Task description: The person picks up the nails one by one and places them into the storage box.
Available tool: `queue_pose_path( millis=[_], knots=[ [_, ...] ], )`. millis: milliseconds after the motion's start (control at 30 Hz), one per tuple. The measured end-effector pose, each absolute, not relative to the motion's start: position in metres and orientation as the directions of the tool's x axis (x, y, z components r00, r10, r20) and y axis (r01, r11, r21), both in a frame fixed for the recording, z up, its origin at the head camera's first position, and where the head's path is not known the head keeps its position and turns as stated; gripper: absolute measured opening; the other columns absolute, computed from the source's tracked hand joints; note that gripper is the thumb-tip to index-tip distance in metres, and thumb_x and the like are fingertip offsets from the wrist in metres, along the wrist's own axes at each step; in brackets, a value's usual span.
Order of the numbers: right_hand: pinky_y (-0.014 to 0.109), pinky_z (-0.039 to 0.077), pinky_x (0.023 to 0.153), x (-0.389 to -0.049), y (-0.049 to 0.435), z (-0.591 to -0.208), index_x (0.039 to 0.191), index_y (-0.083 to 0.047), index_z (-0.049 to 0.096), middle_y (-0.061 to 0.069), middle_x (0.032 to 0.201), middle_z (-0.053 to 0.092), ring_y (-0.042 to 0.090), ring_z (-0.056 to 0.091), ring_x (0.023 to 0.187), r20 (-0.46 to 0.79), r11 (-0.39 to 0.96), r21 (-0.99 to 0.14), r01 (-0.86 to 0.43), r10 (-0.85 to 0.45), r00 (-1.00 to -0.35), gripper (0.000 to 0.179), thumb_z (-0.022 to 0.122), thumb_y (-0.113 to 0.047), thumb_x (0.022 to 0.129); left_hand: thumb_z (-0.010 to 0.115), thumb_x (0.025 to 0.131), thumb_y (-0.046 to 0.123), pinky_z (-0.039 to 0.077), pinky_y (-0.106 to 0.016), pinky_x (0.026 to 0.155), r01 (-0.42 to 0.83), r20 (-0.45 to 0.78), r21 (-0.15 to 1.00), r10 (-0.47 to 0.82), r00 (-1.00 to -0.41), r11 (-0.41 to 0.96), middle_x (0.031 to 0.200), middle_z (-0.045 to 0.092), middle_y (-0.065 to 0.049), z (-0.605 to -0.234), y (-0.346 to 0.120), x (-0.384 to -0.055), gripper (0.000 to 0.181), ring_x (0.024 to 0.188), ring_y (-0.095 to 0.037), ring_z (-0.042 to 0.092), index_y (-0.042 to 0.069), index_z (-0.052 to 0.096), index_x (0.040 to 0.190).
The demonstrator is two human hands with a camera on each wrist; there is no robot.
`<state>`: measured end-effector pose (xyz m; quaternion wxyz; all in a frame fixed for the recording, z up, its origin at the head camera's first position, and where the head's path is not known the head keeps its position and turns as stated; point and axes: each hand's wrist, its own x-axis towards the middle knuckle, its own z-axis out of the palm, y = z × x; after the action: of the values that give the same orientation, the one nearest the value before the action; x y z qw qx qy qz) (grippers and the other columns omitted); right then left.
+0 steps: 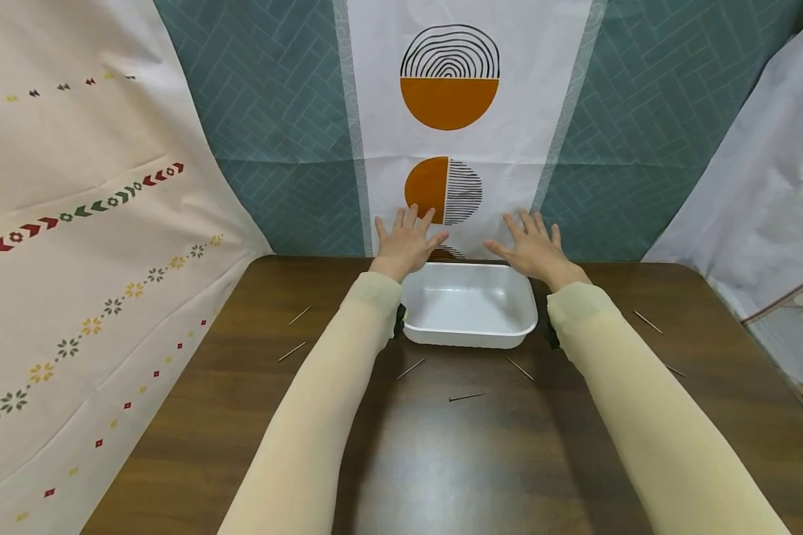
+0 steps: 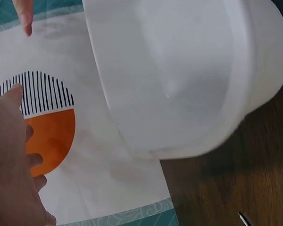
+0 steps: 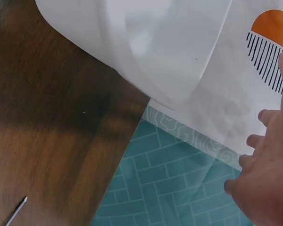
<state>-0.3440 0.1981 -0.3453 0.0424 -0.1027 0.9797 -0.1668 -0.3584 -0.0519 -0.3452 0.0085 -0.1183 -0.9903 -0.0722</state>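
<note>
Both arms reach forward over a white rectangular tray (image 1: pixel 470 339) near the table's back edge. My left hand (image 1: pixel 404 244) is above its back left corner, fingers spread and nothing held. Over the back right corner, my right hand (image 1: pixel 534 253) spreads its fingers too, with an empty palm. The tray's inside (image 2: pixel 188 70) looks bare in the left wrist view. Thin metal nails lie scattered on the wood: one (image 1: pixel 466 397) in front of the tray, one (image 1: pixel 411 368) to its left front and another (image 1: pixel 520 368) to its right front.
More nails lie toward the sides, such as one (image 1: pixel 300 316) at left and one (image 1: pixel 647 322) at right; another is partly covered by the right sleeve. Behind the brown table (image 1: pixel 442 461) hangs a teal and white curtain (image 1: pixel 294 148). Pale cloths (image 1: pixel 107 223) flank both sides.
</note>
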Motion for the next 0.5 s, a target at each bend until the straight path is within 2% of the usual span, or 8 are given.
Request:
queue_pose_path(
  millis=[333, 500],
  knots=[
    [0.07, -0.008, 0.12, -0.34, 0.2, -0.342, 0.168, -0.008, 0.008, 0.023, 0.173, -0.005, 0.047, -0.01, 0.157, -0.051, 0.92, -0.333, -0.206, -0.236, -0.97, 0.087, 0.036, -0.064, 0.107, 0.021, 0.107, 0.067, -0.002, -0.069, 0.123, 0.259, 0.018, 0.179, 0.26, -0.966, 0.949, 0.175, 0.005, -0.007, -0.346, -0.062, -0.358, 0.074, 0.161, -0.03, 0.002, 0.028, 0.012, 0.169],
    [0.067, -0.01, 0.122, -0.342, 0.206, -0.345, 0.168, -0.011, 0.005, 0.02, 0.173, -0.006, 0.044, -0.012, 0.157, -0.044, 0.912, -0.341, -0.228, -0.258, -0.965, 0.096, 0.031, -0.075, 0.102, 0.021, 0.107, 0.068, -0.002, -0.069, 0.123, 0.279, 0.012, 0.19, 0.282, -0.959, 0.941, 0.175, 0.004, -0.007, -0.348, -0.066, -0.358, 0.075, 0.161, -0.03, 0.001, 0.028, 0.011, 0.169]
  ],
)
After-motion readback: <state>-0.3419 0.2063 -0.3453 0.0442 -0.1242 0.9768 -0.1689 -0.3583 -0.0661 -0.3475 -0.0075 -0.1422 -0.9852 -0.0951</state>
